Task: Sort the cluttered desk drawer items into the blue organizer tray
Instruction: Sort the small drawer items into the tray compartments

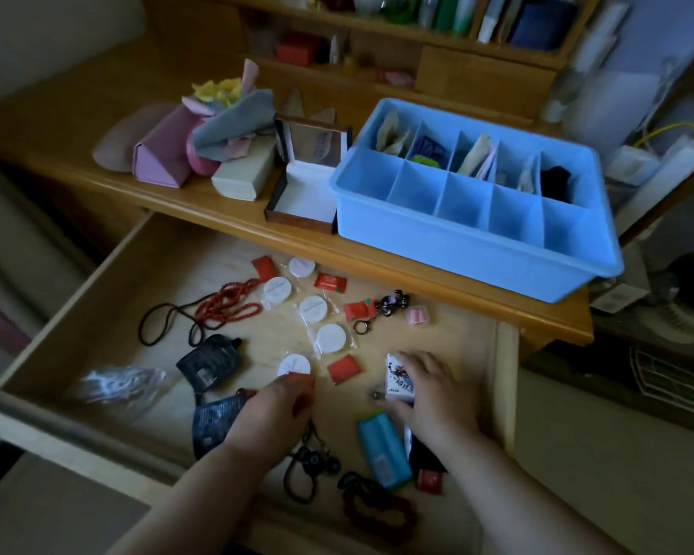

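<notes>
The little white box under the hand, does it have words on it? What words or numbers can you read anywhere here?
None can be read for sure.
White box held by the right hand: red and dark printed marks, too blurred to read.
Dark packets: pale print, too small.
Red packets: white marks, too blurred.
Teal case: small label, unreadable.

The organizer tray (469,238) sits on the counter (201,202), right of the open hinged box (305,186) and the folded cases (165,158). Below and in front, the open drawer (109,314) holds round discs (313,310) at its middle, a bead string (227,304) to their left, and a keychain (381,312) to their right.
</notes>
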{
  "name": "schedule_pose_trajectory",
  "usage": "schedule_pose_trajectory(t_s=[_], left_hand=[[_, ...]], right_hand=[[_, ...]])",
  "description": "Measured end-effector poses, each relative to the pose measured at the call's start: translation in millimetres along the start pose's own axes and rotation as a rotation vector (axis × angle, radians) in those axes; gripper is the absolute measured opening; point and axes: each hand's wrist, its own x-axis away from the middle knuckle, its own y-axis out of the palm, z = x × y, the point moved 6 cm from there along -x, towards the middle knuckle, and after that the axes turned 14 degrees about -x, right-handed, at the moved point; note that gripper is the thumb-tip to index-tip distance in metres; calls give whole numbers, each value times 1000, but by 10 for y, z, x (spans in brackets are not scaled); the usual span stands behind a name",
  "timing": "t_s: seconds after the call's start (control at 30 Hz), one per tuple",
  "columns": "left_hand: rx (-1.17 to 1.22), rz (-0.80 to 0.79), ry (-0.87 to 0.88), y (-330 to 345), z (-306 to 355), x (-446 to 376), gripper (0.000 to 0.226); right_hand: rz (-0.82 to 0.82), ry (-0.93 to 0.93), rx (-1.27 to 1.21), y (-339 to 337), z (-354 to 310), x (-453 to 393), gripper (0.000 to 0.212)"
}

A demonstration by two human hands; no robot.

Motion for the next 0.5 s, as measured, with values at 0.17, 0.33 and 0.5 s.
schedule_pose_trajectory(t_s=[0.17, 0.33, 0.5], left_hand=[[-47, 9, -15, 28, -67, -53, 17], [-55, 51, 8, 23, -39, -71, 16], [-19, 62, 28, 33, -5, -59, 16]], right_hand=[[113, 105, -130, -200, 242, -71, 66], [245, -80, 147, -295, 15, -8, 70], [-13, -131, 199, 89, -202, -139, 34]])
